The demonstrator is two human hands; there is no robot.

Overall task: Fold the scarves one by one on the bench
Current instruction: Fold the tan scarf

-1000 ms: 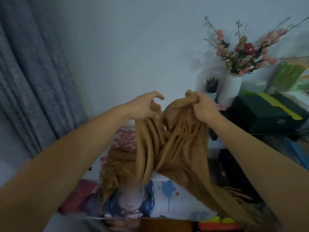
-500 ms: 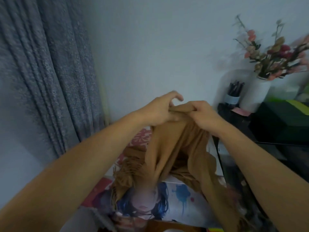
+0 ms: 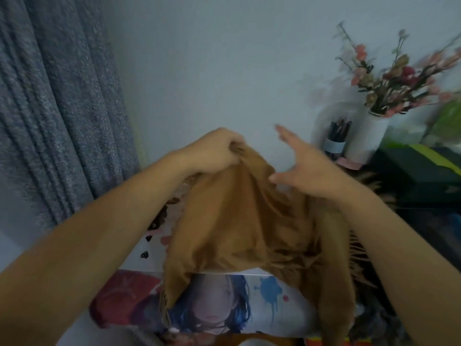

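While the left hand (image 3: 212,151) pinches a bunched top edge of the brown scarf (image 3: 239,221) and holds it up, the right hand (image 3: 306,166) is beside it with fingers spread and straight, holding nothing. From the left hand the scarf hangs down in folds over the bench (image 3: 262,303), which has a printed cover, and its fringe spreads to the right. Behind stand a grey curtain (image 3: 55,108), a white vase of flowers (image 3: 371,133) and a pen cup (image 3: 335,141).

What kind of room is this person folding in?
Probably a room in a home, perhaps a bedroom or study: a grey curtain hangs at the left, and a white vase of flowers stands beside a pen pot.
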